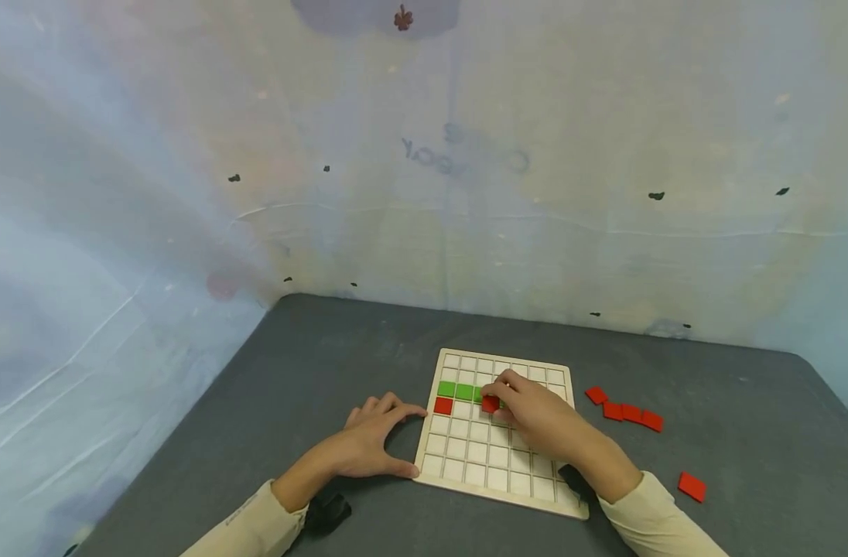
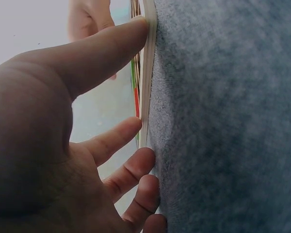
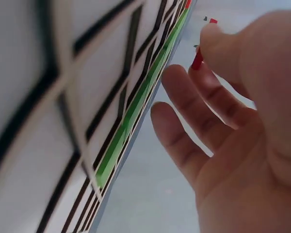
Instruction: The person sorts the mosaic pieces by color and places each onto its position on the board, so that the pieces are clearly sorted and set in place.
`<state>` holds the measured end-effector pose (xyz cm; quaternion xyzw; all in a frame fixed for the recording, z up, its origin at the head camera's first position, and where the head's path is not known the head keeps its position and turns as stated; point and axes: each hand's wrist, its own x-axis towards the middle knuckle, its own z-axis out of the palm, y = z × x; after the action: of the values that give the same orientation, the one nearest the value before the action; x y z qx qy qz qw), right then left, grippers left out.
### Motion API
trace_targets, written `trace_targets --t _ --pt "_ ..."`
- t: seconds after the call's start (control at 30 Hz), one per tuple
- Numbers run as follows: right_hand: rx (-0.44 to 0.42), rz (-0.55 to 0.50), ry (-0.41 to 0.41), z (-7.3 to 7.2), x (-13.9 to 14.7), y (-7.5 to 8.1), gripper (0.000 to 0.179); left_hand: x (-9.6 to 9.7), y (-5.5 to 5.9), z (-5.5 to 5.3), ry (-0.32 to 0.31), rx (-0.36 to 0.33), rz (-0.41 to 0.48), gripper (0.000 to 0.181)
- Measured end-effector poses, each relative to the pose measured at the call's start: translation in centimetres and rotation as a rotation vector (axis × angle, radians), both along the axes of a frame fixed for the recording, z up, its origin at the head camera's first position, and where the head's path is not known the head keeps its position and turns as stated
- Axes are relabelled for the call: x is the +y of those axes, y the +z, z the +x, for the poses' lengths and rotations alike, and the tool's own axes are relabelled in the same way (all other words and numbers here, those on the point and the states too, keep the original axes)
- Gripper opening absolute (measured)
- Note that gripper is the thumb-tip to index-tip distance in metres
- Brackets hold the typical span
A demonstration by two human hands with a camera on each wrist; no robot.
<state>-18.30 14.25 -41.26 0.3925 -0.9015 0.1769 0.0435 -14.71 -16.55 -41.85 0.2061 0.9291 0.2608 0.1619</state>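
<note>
A pale wooden grid board (image 1: pixel 456 449) lies on the dark table. A row of green tiles (image 1: pixel 464 392) crosses its upper part, partly covered by my right hand (image 1: pixel 538 418). One red tile (image 1: pixel 442 405) sits in the leftmost cell just below that row. Between thumb and fingers my right hand pinches another red tile (image 1: pixel 490 404), held over the board; the right wrist view shows this red tile (image 3: pixel 198 59) at the fingertips. My left hand (image 1: pixel 368 441) rests at the board's left edge, thumb at the near corner and a finger higher up, touching the edge (image 2: pixel 146 73).
Right of the board lie several loose red tiles (image 1: pixel 631 413) in a short line, and a single red tile (image 1: pixel 692 486) nearer the front. A pale, marked sheet (image 1: pixel 535 255) hangs behind the grey table (image 1: pixel 368 348) and along its left side.
</note>
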Motion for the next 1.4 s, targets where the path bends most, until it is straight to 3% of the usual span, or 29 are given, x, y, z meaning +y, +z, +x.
trace_targets --t 0.8,1.07,1.4 --pt "-0.055 0.064 0.037 -0.8 -3.8 -0.5 0.032 -0.4 -0.5 0.5 0.027 0.012 -0.001 0.079" --pt "-0.019 0.092 0.037 -1.1 -3.9 -0.7 0.032 -0.1 -0.5 0.3 0.019 0.009 0.002 0.08" --pt "-0.054 0.068 0.011 -1.2 -3.5 -0.5 0.033 0.2 -0.3 0.0 -0.001 0.038 -0.007 0.081"
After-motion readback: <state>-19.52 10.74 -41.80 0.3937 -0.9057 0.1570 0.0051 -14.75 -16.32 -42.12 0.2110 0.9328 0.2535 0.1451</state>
